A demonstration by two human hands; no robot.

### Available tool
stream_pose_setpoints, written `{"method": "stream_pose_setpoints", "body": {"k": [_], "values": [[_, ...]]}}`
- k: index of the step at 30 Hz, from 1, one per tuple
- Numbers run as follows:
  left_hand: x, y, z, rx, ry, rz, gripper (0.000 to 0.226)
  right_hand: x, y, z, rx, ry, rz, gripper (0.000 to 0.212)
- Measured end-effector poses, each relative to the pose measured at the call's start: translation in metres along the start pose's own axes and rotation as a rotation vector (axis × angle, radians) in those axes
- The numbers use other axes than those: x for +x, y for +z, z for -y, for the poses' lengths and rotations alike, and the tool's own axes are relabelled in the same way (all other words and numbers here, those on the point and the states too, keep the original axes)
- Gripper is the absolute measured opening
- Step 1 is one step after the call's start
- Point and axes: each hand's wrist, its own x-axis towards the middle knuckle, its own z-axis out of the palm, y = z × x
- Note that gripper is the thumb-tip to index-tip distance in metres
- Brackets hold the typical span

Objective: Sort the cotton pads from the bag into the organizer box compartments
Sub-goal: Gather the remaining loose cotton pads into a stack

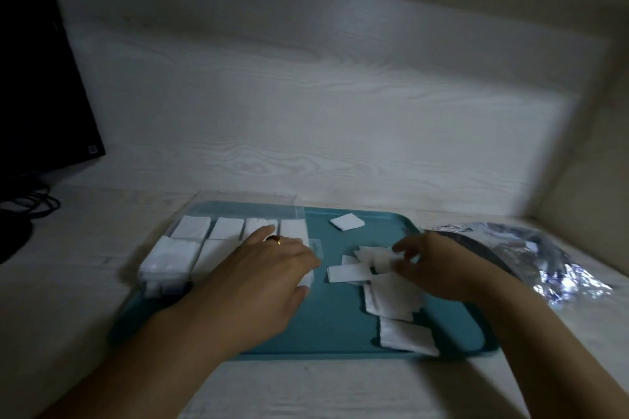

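Resting flat, fingers spread, the left hand (269, 269) covers the clear plastic organizer box (218, 248) on the teal tray (333, 326). Right of that box, the right hand (439, 265) pinches a white square cotton pad (377, 258) from the loose pile.

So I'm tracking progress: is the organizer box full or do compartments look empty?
Mostly full: the organizer box shows white cotton pads in every visible compartment. The left hand hides its near right part, so cannot tell there.

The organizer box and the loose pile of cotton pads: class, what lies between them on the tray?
In the head view, only bare teal tray separates the organizer box from the pile of cotton pads.
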Motion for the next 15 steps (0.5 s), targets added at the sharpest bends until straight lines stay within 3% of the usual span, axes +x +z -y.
{"method": "stream_pose_setpoints", "body": {"k": [3, 6, 11, 15], "values": [[0.0, 0.006, 0.001, -0.008, -0.005, 0.039, 0.036, -0.005, -0.002, 0.006, 0.014, -0.001, 0.095, 0.054], [0.0, 0.005, 0.002, 0.001, -0.03, 0.016, 0.032, -0.007, -0.003, 0.007, -0.038, -0.001, 0.077, 0.061], [-0.001, 0.01, -0.008, -0.011, -0.004, -0.053, 0.038, -0.003, 0.004, 0.009, -0.048, -0.024, -0.068, 0.049], [-0.001, 0.024, -0.019, 0.098, 0.088, -0.142, 0.034, 0.002, 0.013, 0.01, -0.029, -0.055, 0.019, 0.045]]}}
